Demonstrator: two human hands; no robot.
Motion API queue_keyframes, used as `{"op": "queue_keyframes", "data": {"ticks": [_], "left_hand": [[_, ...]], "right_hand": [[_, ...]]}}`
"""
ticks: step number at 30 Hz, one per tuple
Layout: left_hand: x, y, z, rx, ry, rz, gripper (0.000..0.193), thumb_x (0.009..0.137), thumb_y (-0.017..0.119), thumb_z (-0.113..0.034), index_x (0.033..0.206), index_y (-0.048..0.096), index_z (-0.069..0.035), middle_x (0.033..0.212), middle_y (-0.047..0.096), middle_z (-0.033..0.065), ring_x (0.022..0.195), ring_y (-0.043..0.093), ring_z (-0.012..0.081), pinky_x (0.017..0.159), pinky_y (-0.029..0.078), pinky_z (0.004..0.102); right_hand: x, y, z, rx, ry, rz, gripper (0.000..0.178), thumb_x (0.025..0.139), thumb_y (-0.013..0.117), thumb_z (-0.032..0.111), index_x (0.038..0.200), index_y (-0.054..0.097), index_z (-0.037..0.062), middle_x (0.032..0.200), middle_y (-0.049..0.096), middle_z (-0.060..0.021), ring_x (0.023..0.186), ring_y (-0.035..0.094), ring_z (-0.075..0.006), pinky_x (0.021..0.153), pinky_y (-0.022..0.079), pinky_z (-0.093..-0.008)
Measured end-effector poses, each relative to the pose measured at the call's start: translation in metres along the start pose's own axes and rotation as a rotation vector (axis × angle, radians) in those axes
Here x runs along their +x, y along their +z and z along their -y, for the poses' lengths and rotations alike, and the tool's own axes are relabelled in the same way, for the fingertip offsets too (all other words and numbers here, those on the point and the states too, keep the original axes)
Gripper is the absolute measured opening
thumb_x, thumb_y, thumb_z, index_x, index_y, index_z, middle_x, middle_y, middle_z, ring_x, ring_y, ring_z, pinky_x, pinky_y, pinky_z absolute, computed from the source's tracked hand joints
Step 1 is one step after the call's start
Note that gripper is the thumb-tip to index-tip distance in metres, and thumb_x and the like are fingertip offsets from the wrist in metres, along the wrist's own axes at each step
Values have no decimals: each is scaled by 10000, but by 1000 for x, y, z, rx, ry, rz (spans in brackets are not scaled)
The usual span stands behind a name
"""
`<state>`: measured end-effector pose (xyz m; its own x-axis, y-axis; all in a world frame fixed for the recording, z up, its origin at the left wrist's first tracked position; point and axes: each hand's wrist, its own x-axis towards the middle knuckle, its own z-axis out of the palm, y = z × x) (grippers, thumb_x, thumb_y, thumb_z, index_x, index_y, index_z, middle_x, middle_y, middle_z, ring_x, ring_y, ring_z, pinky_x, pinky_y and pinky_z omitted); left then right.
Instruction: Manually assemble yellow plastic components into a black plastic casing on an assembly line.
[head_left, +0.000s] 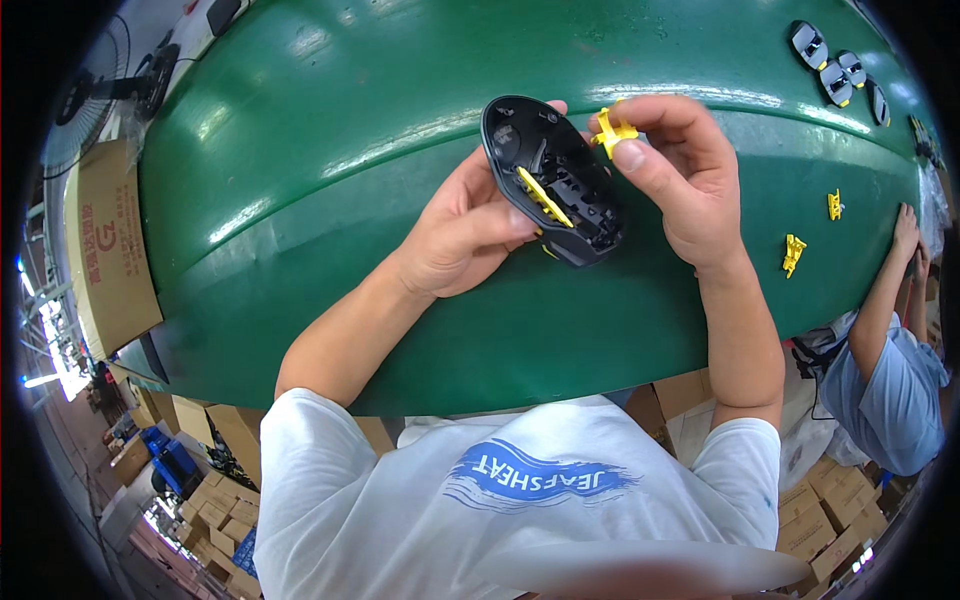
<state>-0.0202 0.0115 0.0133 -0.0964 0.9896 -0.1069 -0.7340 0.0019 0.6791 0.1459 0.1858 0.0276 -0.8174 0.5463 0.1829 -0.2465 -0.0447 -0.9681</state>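
My left hand [462, 228] is closed round a black mouse-shaped plastic shell [515, 140], tilted so its hollow inside faces up. The thumb presses at the lower side of the shell, close to a long yellow strip [543, 197] that sits inside it. Black ribs and posts fill the rest of the interior. Just right of the shell, my right hand [695, 185] pinches a small yellow plastic clip-like part [613, 134] between thumb and fingers. That part is held apart from the inside of the shell.
Two more yellow parts, one farther [834, 205] and one nearer [793, 255], lie on the green table [400, 60] at right. Several grey-and-black shells [836, 84] sit far right. A co-worker's hand [905, 232] rests at the right edge. A cardboard box [120, 245] and fan [105, 90] stand left.
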Motion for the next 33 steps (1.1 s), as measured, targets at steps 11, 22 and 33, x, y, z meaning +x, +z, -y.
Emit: {"op": "queue_keyframes", "data": {"ticks": [11,22,33], "left_hand": [[2,-10,0,255,207,-9,998,795,850,99,1642,355,-86,1657,454,178,1429,582,284,1171,525,433],[3,-10,2,305,251,-11,979,803,848,110,1635,372,-90,1637,471,155,1423,574,250,1148,549,415],[2,-14,8,468,323,46,1031,784,905,5,1636,326,-44,1633,458,236,1433,574,343,1181,516,475]], "right_hand": [[-1,-13,11,-381,-285,104,222,950,783,25,1171,791,16,1030,769,-66,904,717,-163,847,576,-300],[-3,2,14,-716,-418,137,275,838,851,-2,1104,822,62,1007,792,-94,865,769,-216,729,627,-316],[-6,8,19,-708,-329,209,186,822,838,-31,981,769,38,994,788,-89,856,773,-245,756,626,-337]]}}
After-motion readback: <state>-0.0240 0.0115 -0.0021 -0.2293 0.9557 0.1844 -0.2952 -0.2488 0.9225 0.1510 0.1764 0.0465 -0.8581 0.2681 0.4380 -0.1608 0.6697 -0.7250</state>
